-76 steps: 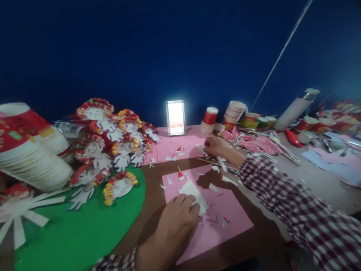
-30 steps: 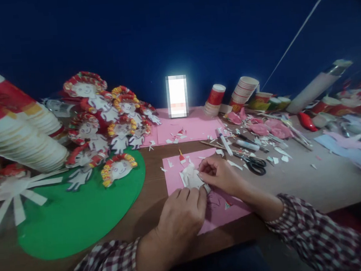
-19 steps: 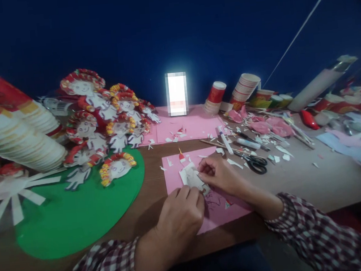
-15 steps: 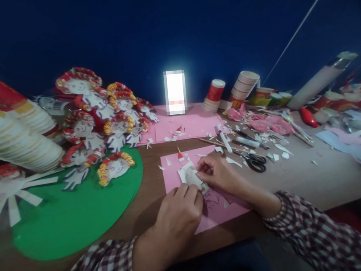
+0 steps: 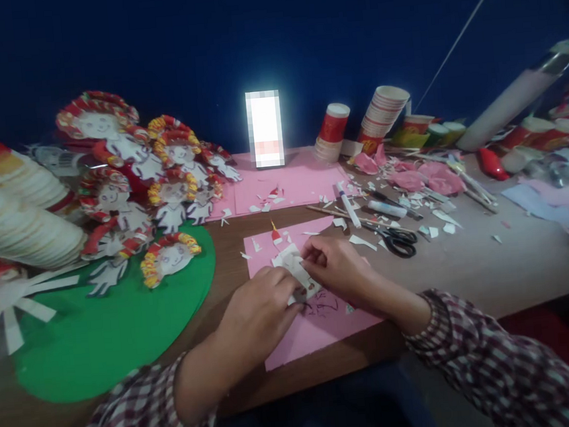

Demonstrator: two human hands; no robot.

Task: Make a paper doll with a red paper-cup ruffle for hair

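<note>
One left hand [image 5: 260,305] at 7 o'clock, one right hand [image 5: 337,262] at 4. One pair of scissors [image 5: 391,239] near 3, one screen [image 5: 265,125] at 12. Tall cup stacks [image 5: 333,126]: two near 2, two or more at 9. Dolls [image 5: 100,125]: five or more, at 10. Scraps [image 5: 448,228]: uncountable.

My left hand [image 5: 256,311] and right hand [image 5: 337,263] are both pinching the white paper [image 5: 287,256] over the pink sheet [image 5: 296,343], scissors [image 5: 390,238] off to the right, green board [image 5: 110,328] out left!
</note>
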